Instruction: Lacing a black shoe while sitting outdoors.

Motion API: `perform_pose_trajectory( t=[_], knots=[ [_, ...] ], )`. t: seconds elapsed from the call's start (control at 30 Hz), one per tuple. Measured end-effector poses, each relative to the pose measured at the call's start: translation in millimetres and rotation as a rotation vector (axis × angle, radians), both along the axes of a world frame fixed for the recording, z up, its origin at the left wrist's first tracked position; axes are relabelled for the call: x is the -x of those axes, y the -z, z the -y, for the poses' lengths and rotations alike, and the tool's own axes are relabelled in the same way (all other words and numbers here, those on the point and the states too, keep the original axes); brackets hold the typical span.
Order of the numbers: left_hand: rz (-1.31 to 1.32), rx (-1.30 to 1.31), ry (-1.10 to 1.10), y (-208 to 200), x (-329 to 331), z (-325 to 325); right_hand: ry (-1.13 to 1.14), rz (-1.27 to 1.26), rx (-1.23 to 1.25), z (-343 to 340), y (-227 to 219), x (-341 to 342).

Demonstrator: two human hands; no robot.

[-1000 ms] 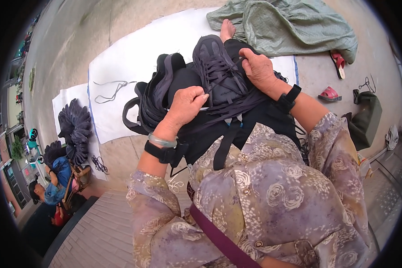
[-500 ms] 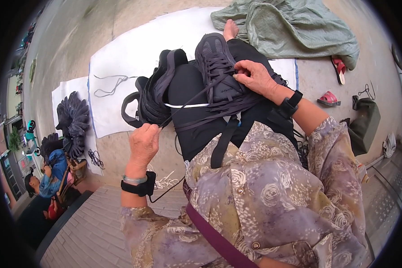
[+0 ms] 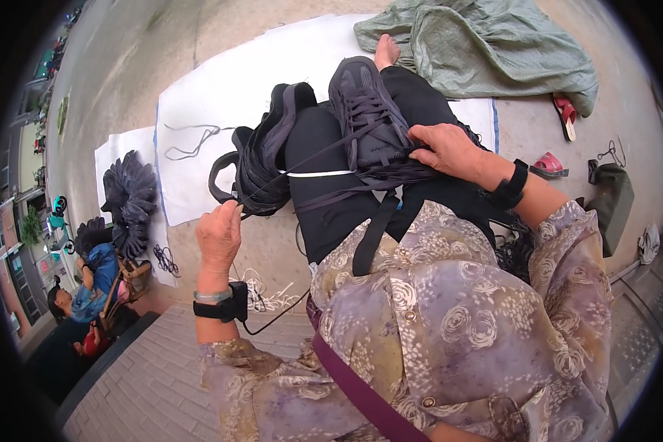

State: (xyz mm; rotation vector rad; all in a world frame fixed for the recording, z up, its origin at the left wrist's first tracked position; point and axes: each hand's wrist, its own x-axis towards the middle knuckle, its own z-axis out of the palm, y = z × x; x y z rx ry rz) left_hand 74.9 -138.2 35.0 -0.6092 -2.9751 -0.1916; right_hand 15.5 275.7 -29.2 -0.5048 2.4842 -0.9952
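Note:
A dark grey lace-up shoe upper (image 3: 368,110) lies across my lap with its toe pointing away from me. Out to the left, my left hand (image 3: 219,230) pinches a dark shoelace (image 3: 313,163), which stretches taut back to the upper's eyelets. At the upper's right edge, my right hand (image 3: 449,151) has thumb and fingers bent around what looks like the lace's other part; the fingertips partly hide it. Beside my left thigh sits a stack of similar dark uppers (image 3: 261,158). A white band (image 3: 317,174) crosses my thigh, and loose dark laces (image 3: 331,197) lie over my lap.
White sheeting (image 3: 221,96) covers the ground ahead. Green-grey cloth (image 3: 486,51) lies at the far right, near red sandals (image 3: 549,163) and a dark green bag (image 3: 611,202). More dark uppers (image 3: 129,202) are heaped at left, near another person (image 3: 88,295). White cords (image 3: 269,295) lie nearby.
My hands have moved apart: the left one outward to the left, the right one to the right and slightly nearer me. The shoelace between the left hand and the upper is drawn longer.

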Motion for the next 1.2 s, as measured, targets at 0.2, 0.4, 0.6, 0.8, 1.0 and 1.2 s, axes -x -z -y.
perform_pose_trajectory(
  t=[0.2,0.4,0.6,0.8,1.0,1.2],
  knots=[
    [-0.141,-0.082,0.056,-30.9,4.3,-10.7,-0.141,-0.329,-0.036,-15.9,-13.8,7.5],
    [-0.165,-0.404,0.027,-88.6,0.3,-63.4,-0.036,-0.174,0.057,-1.9,12.1,24.4],
    [0.413,-0.477,0.410,-130.6,-3.0,-98.6,0.006,-0.381,-0.013,-3.3,37.1,18.1],
    [0.870,-0.453,0.343,-132.4,-15.5,-95.3,-0.057,-0.398,-0.023,-10.1,36.8,-1.7],
    [0.845,0.038,0.164,-106.4,-37.4,-76.8,-0.100,-0.348,0.054,-6.7,21.4,5.1],
    [0.519,0.452,-0.084,-87.9,-34.7,-53.2,0.152,-0.199,0.182,16.3,19.3,30.6]
  ],
)
